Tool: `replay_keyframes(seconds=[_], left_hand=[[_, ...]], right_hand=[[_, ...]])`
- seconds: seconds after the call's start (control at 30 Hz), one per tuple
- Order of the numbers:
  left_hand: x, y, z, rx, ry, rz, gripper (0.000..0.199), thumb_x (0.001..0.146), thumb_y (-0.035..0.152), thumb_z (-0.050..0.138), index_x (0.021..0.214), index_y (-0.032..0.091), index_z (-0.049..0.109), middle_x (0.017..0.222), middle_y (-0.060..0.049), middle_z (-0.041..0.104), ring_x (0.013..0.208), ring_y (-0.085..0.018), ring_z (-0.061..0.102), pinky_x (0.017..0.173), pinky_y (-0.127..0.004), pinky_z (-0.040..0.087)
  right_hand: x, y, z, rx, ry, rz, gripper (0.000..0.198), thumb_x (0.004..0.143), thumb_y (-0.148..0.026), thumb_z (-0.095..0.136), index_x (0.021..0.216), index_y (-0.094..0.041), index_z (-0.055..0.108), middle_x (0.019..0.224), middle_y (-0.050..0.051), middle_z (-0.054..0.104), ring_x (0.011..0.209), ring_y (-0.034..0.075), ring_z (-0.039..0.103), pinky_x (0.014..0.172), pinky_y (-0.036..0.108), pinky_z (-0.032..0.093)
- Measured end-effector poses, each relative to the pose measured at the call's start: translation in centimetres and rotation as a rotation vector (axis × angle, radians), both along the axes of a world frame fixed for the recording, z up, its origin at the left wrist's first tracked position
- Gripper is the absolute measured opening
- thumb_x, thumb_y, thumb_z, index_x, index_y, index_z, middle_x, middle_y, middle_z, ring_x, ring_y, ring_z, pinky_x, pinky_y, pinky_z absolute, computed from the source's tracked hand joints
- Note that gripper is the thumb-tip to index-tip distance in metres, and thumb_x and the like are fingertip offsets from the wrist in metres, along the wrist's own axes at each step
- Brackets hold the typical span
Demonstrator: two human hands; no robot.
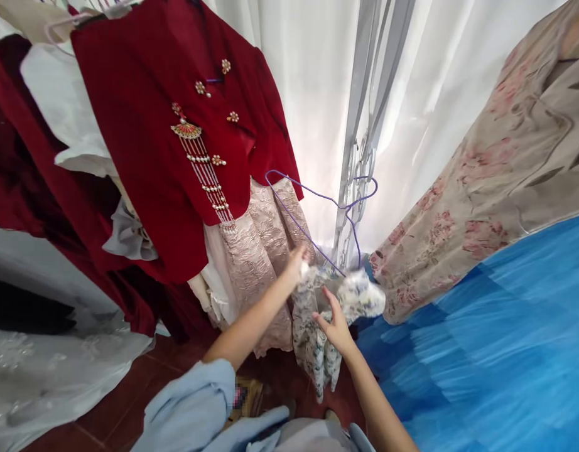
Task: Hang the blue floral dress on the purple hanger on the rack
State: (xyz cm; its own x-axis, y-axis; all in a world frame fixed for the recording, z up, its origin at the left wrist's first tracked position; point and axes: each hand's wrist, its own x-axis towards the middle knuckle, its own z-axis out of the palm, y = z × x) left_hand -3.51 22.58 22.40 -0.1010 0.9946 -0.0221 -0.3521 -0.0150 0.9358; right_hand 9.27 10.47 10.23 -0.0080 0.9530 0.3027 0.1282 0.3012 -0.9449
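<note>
A white dress with a small blue-and-green floral print (311, 342) hangs in front of me, with a puffed sleeve on its right side. My left hand (299, 263) is closed on its left shoulder, beside a purple wire hanger (313, 188). One end of the hanger goes down toward the dress neckline; its hook points right. Lower down, my right hand (335, 326) rests against the dress front, thumb and index finger apart. Its other fingers are partly hidden.
A red velvet jacket (143, 119) over a pale pink skirt (265, 276) hangs at left. Behind the hanger stands a grey metal pole (358, 81) with several hangers. A beige floral dress (459, 188) and blue fabric (497, 339) fill the right. Red tiles (124, 402) cover the floor.
</note>
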Motion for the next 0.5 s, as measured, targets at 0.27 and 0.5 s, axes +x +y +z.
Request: replay_keyframes(seconds=[0.27,0.5], left_hand=[[2.4,-8.3,-7.8,0.309,0.488,-0.776,0.034,0.084,0.049,0.07,0.091,0.016,0.067,0.081,-0.001,0.062,0.071,-0.012,0.052,0.068,-0.024,0.043],[2.5,-14.0,-13.0,0.089,0.453,-1.148,0.034,0.076,0.048,0.074,0.094,0.02,0.067,0.087,0.0,0.062,0.079,-0.017,0.053,0.079,-0.03,0.046]], right_hand=[[3.9,-1.6,2.9,-0.323,-0.06,0.259,0.011,0.075,-0.023,0.062,0.067,-0.018,0.057,0.062,-0.003,0.055,0.061,0.014,0.047,0.06,0.026,0.04],[12.4,-6.3,11.9,-0.202,-0.183,0.15,0.012,0.083,-0.025,0.062,0.089,-0.019,0.071,0.082,0.003,0.07,0.075,0.02,0.063,0.068,0.027,0.048]])
